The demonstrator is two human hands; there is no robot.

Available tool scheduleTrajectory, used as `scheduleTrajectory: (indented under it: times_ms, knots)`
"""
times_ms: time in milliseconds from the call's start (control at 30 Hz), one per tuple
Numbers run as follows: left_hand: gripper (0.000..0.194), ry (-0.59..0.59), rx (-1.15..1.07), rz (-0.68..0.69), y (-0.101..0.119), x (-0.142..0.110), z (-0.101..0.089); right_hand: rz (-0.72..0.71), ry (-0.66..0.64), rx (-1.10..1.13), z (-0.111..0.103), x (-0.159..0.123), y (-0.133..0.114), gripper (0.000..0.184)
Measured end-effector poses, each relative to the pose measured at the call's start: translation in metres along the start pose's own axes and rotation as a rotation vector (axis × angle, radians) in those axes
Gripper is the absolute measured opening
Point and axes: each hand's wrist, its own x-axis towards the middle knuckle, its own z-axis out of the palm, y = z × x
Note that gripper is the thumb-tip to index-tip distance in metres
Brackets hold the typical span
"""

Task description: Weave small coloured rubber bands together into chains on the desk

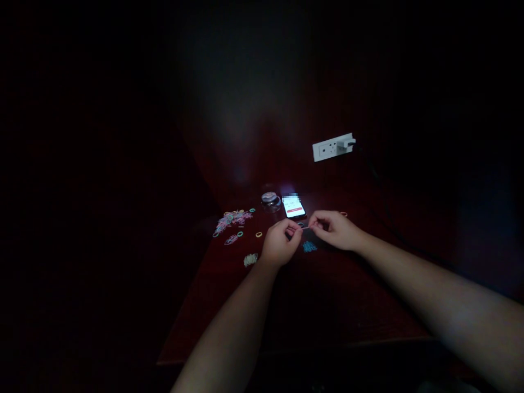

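Over the table, my left hand (282, 241) and my right hand (333, 229) pinch the two ends of a thin, pale pinkish elastic band (305, 227), drawn straight between the fingertips. Just below lies a small pile of blue bands (310, 246). A pile of pale yellow bands (250, 260) sits left of my left wrist. Farther left are a heap of mixed-colour bands (233, 219), a small pink bunch (231, 239), a loose green band (240, 234) and a loose yellow band (258, 234). Another band (343, 214) lies partly hidden behind my right hand.
A lit phone (294, 207) lies just beyond my hands, beside a clear round jar with a lid (270, 201). On the wall a white socket plate (327, 148) holds a plugged-in charger (346, 143) with a dark cable. The dark red table (311, 311) ends at a front edge; the surroundings are very dark.
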Motion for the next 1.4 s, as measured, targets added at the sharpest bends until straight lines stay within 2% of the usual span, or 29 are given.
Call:
scheduleTrajectory:
  times_ms: [200,333,567,767,933,1200,1333,1400]
  knots:
    - [0.011,0.02,0.032,-0.001,0.001,0.0,-0.001,-0.017,0.014,-0.069,-0.005,0.0,0.004,0.01]
    - [0.01,0.028,0.053,-0.021,0.002,-0.001,-0.004,0.02,0.021,-0.141,-0.017,0.002,0.01,0.01]
    - [0.012,0.007,0.014,-0.017,-0.003,-0.001,-0.002,0.218,-0.152,-0.421,-0.043,0.004,0.009,0.003]
    - [0.012,-0.01,0.012,-0.014,-0.007,-0.001,-0.002,0.355,-0.256,-0.572,-0.052,0.003,0.01,0.004]
    - [0.012,-0.013,0.016,-0.015,-0.007,-0.001,-0.002,0.403,-0.237,-0.596,-0.057,0.003,0.015,0.003]
    - [0.012,-0.011,0.018,-0.014,-0.007,-0.002,-0.002,0.495,-0.441,-0.486,-0.058,-0.003,0.023,0.013]
    - [0.013,-0.009,0.02,-0.014,-0.006,-0.002,-0.003,0.62,-0.384,-0.504,-0.06,0.0,0.019,0.024]
    - [0.013,-0.005,0.013,-0.011,-0.007,-0.002,-0.002,0.609,-0.316,-0.574,-0.057,0.003,0.019,0.024]
